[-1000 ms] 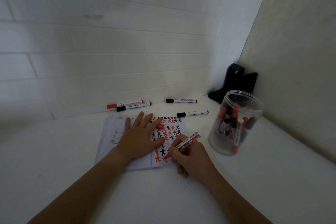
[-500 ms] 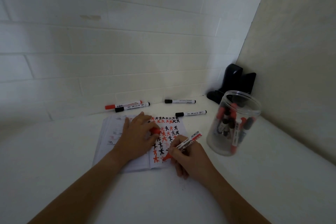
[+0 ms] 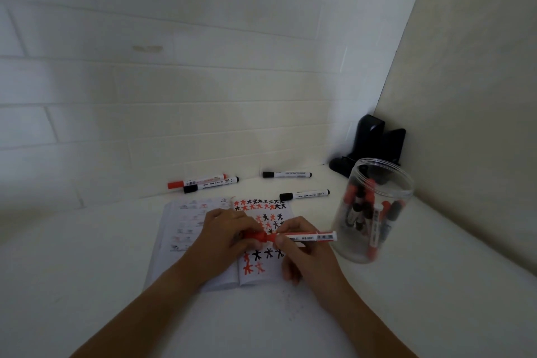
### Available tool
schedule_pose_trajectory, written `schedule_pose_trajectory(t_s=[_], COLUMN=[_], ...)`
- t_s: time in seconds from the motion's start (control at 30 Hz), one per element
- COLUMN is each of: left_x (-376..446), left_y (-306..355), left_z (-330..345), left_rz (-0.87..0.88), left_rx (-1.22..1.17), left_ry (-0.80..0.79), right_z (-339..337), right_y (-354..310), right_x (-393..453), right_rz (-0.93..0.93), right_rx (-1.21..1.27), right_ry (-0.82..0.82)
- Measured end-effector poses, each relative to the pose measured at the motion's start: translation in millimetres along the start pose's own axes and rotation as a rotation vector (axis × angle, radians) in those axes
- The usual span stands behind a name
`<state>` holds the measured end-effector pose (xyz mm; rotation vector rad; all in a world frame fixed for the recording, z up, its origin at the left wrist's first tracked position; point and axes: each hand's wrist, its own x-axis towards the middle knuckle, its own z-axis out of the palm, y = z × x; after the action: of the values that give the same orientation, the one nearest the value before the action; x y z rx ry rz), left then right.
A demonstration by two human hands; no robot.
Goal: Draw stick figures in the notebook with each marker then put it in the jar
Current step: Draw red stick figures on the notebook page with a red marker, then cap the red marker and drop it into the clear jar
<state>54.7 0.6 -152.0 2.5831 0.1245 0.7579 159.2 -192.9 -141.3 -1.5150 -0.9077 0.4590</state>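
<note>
An open notebook lies on the white counter, its right page covered with red and black stick figures. Above it my right hand grips a red marker by its white barrel, held level. My left hand pinches the red cap, which meets the marker's tip end. A clear plastic jar stands to the right with several red and black markers inside.
Loose markers lie behind the notebook: a red one and a black one side by side, another black marker near the wall, and one more by the page. A black object fills the corner.
My right hand lifted the marker off the page and turned it level. My left hand picked the red cap off the notebook and brought it to the marker's tip.
</note>
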Motion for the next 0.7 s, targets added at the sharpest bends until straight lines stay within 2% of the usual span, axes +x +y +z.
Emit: schedule_pose_trajectory(t_s=[0.13,0.2,0.3,0.43,0.5,0.63,0.7], left_x=[-1,0,0,0,0,0,1], left_y=[6,5,3,1,-2,-4,-2], left_z=[1,0,-1,0,-1,2,4], left_rz=[0.069,0.069,0.071,0.052,0.005,0.022,0.054], left_rx=[-0.05,-0.049,-0.055,-0.051,-0.077,-0.054,-0.036], left_ry=[-0.02,-0.017,-0.009,0.02,0.062,0.029,0.004], right_z=[1,1,-1,-8,-9,-1,10], right_y=[-5,-6,-2,7,10,13,12], right_x=[-2,-3,0,4,6,6,7], right_rz=[-0.01,0.039,0.091,0.039,-0.011,-0.293,-0.361], right_rx=[-0.001,0.075,0.205,0.068,-0.07,-0.712,-0.881], right_ry=[-0.077,-0.06,0.038,0.208,0.224,0.12,0.054])
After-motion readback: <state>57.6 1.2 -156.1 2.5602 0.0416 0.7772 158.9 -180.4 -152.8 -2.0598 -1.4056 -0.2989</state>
